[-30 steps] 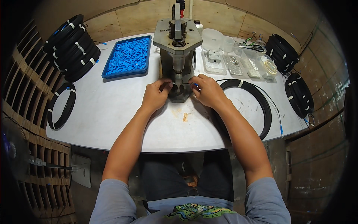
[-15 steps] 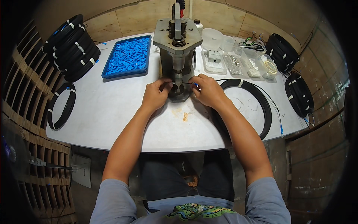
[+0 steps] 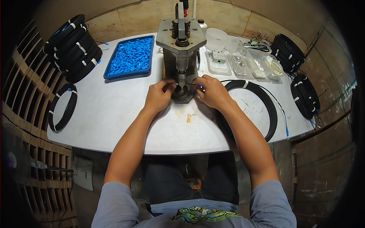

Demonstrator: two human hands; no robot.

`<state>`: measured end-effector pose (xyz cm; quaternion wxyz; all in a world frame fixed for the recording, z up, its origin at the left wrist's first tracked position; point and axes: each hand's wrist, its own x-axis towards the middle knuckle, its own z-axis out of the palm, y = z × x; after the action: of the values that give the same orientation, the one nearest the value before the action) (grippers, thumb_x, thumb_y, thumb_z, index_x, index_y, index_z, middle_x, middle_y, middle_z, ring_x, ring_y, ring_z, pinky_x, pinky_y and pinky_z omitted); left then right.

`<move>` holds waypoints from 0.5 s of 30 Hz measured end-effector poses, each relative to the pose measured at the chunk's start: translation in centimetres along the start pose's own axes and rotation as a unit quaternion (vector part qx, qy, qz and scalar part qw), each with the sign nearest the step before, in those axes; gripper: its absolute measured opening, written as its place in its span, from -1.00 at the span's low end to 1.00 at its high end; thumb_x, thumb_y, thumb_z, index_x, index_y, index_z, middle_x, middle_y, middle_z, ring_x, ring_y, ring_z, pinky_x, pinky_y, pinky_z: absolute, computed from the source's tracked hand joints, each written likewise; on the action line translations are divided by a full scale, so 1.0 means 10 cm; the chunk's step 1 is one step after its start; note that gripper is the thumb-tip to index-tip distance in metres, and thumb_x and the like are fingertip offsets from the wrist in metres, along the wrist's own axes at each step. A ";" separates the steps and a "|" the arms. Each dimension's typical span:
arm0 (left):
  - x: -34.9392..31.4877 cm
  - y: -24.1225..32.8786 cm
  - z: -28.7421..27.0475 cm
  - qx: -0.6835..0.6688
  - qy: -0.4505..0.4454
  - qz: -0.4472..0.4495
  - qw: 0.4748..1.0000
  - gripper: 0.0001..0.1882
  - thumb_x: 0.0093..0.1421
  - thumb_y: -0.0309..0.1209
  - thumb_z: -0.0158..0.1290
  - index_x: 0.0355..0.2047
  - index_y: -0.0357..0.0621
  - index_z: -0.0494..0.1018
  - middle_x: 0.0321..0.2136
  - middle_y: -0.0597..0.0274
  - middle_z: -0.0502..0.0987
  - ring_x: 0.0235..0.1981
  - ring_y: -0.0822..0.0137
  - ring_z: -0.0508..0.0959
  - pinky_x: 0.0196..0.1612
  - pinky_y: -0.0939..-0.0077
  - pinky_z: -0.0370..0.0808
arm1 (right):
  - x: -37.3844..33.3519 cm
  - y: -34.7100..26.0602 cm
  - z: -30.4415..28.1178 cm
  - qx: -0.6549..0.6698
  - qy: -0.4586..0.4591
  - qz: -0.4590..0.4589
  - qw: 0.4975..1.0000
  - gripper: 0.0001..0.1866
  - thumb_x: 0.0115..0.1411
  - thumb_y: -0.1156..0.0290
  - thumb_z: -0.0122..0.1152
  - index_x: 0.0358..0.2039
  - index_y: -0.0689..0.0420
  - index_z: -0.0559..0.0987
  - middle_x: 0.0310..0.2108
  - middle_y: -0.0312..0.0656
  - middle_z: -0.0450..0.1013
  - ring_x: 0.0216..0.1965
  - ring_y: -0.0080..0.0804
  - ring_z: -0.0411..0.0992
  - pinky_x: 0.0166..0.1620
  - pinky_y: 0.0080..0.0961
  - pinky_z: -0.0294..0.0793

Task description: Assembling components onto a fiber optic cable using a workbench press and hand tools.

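Observation:
A metal bench press (image 3: 182,57) stands in front of me, its ram down over the base. My left hand (image 3: 159,95) is closed in a pinch at the left side of the ram tip; what sits between its fingertips is too small to make out. On the other side, my right hand (image 3: 211,91) pinches the end of a black cable, with a bit of blue showing at the fingers. The cable end reaches toward the ram. Beside my right forearm lies a large black cable coil (image 3: 270,110) bound with white ties, partly hidden by that arm.
Left of the press is a dark blue tray (image 3: 107,77) of small blue connectors. Black coils are stacked at the far left (image 3: 76,51) and far right (image 3: 288,53). Clear plastic boxes (image 3: 224,70) of small parts and a white-bodied bottle (image 3: 202,27) stand behind, right.

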<state>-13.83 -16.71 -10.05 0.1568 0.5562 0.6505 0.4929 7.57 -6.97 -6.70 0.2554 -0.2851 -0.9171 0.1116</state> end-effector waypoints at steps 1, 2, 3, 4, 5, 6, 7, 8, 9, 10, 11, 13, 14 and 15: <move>0.00 0.00 0.00 -0.004 0.001 0.000 1.000 -0.75 0.27 -0.39 0.17 -0.11 -0.26 0.64 -0.44 0.11 0.69 -0.42 0.42 0.62 -0.27 0.51 0.53 | 0.00 0.00 -0.01 -0.001 -0.003 0.002 1.000 -0.77 0.17 0.44 0.27 -0.13 0.08 0.65 -0.29 -0.06 0.53 -0.25 0.02 0.55 -0.15 -0.16 0.56; 0.00 0.00 0.00 -0.004 0.001 0.000 1.000 -0.75 0.27 -0.39 0.17 -0.11 -0.26 0.64 -0.44 0.11 0.69 -0.42 0.42 0.62 -0.27 0.51 0.53 | 0.00 -0.01 -0.01 -0.001 -0.003 0.002 1.000 -0.77 0.17 0.44 0.27 -0.13 0.08 0.65 -0.29 -0.06 0.53 -0.25 0.02 0.55 -0.15 -0.16 0.56; 0.00 0.00 0.00 -0.005 0.001 -0.002 1.000 -0.75 0.27 -0.38 0.17 -0.10 -0.26 0.64 -0.44 0.11 0.69 -0.42 0.42 0.62 -0.28 0.51 0.53 | 0.00 -0.01 -0.01 -0.003 -0.005 0.005 1.000 -0.77 0.17 0.44 0.27 -0.13 0.08 0.65 -0.28 -0.06 0.53 -0.25 0.01 0.55 -0.15 -0.16 0.56; 0.00 0.00 0.00 -0.005 0.001 -0.004 1.000 -0.75 0.27 -0.38 0.17 -0.10 -0.26 0.64 -0.44 0.11 0.69 -0.43 0.42 0.62 -0.28 0.51 0.53 | 0.00 -0.02 -0.01 -0.006 -0.007 0.008 1.000 -0.76 0.16 0.45 0.27 -0.13 0.08 0.65 -0.28 -0.06 0.53 -0.25 0.01 0.55 -0.15 -0.16 0.56; 0.00 0.01 0.00 -0.005 0.001 -0.004 1.000 -0.75 0.27 -0.38 0.17 -0.10 -0.26 0.64 -0.44 0.11 0.69 -0.43 0.42 0.62 -0.28 0.51 0.53 | 0.00 -0.02 -0.02 -0.006 -0.007 0.008 1.000 -0.76 0.16 0.45 0.27 -0.13 0.08 0.65 -0.28 -0.06 0.53 -0.25 0.01 0.55 -0.15 -0.16 0.56; 0.00 0.01 0.00 -0.005 0.001 -0.005 1.000 -0.74 0.27 -0.38 0.18 -0.10 -0.26 0.64 -0.44 0.10 0.69 -0.43 0.42 0.62 -0.28 0.51 0.53 | 0.00 -0.04 -0.03 -0.002 -0.010 0.012 1.000 -0.77 0.16 0.44 0.27 -0.14 0.08 0.65 -0.27 -0.05 0.54 -0.22 0.01 0.56 -0.12 -0.16 0.56; 0.00 0.02 -0.01 -0.005 0.001 -0.005 1.000 -0.74 0.27 -0.38 0.18 -0.10 -0.26 0.64 -0.44 0.10 0.69 -0.43 0.42 0.62 -0.28 0.51 0.53 | 0.00 -0.04 -0.03 0.001 -0.012 0.017 1.000 -0.78 0.16 0.43 0.27 -0.16 0.08 0.65 -0.27 -0.04 0.54 -0.19 0.02 0.56 -0.10 -0.16 0.56; 0.00 0.02 0.00 -0.005 0.001 -0.005 1.000 -0.74 0.27 -0.38 0.18 -0.10 -0.26 0.64 -0.44 0.10 0.69 -0.43 0.42 0.62 -0.28 0.51 0.53 | 0.00 -0.04 -0.03 0.001 -0.012 0.016 1.000 -0.78 0.16 0.43 0.27 -0.16 0.08 0.65 -0.27 -0.04 0.54 -0.19 0.02 0.56 -0.10 -0.16 0.56; 0.00 0.01 0.00 -0.004 0.002 -0.007 1.000 -0.74 0.27 -0.37 0.18 -0.10 -0.27 0.64 -0.44 0.10 0.69 -0.43 0.42 0.62 -0.28 0.51 0.53 | 0.00 -0.05 -0.03 -0.001 -0.012 0.018 1.000 -0.78 0.16 0.43 0.27 -0.16 0.07 0.65 -0.27 -0.04 0.54 -0.19 0.02 0.56 -0.10 -0.16 0.56; 0.00 0.00 0.00 -0.002 0.003 -0.009 1.000 -0.74 0.27 -0.37 0.18 -0.10 -0.27 0.64 -0.44 0.10 0.68 -0.43 0.42 0.61 -0.28 0.51 0.53 | 0.00 -0.05 -0.03 -0.003 -0.012 0.019 1.000 -0.78 0.16 0.43 0.28 -0.16 0.07 0.65 -0.27 -0.04 0.54 -0.19 0.02 0.56 -0.10 -0.16 0.56; 0.00 0.01 0.00 -0.002 0.003 -0.008 1.000 -0.74 0.27 -0.37 0.18 -0.10 -0.27 0.64 -0.44 0.10 0.68 -0.43 0.42 0.61 -0.28 0.51 0.53 | 0.00 -0.05 -0.03 -0.003 -0.012 0.019 1.000 -0.78 0.16 0.43 0.28 -0.16 0.07 0.65 -0.27 -0.04 0.54 -0.19 0.02 0.56 -0.10 -0.16 0.56; 0.00 0.02 0.00 0.008 0.003 -0.011 1.000 -0.73 0.28 -0.38 0.18 -0.10 -0.28 0.64 -0.45 0.10 0.68 -0.43 0.43 0.61 -0.28 0.51 0.53 | 0.00 -0.06 -0.04 -0.002 -0.013 0.021 1.000 -0.78 0.16 0.43 0.28 -0.16 0.07 0.65 -0.27 -0.05 0.54 -0.19 0.01 0.56 -0.10 -0.16 0.57; 0.00 0.02 0.00 0.009 0.003 -0.011 1.000 -0.73 0.28 -0.38 0.18 -0.10 -0.28 0.64 -0.45 0.10 0.68 -0.43 0.43 0.61 -0.28 0.51 0.53 | 0.00 -0.05 -0.04 -0.002 -0.012 0.021 1.000 -0.78 0.16 0.43 0.28 -0.16 0.07 0.65 -0.27 -0.05 0.54 -0.19 0.01 0.56 -0.10 -0.16 0.57; 0.00 0.01 0.00 -0.002 0.003 -0.011 1.000 -0.74 0.28 -0.38 0.18 -0.10 -0.28 0.63 -0.45 0.11 0.68 -0.43 0.43 0.61 -0.28 0.51 0.53 | 0.00 -0.04 -0.03 -0.002 -0.011 0.018 1.000 -0.78 0.16 0.43 0.28 -0.16 0.07 0.65 -0.28 -0.05 0.54 -0.20 0.01 0.56 -0.11 -0.16 0.57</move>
<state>-13.72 -16.74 -9.98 0.1613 0.5475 0.6558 0.4941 7.53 -7.29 -6.27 0.2429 -0.3007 -0.9147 0.1179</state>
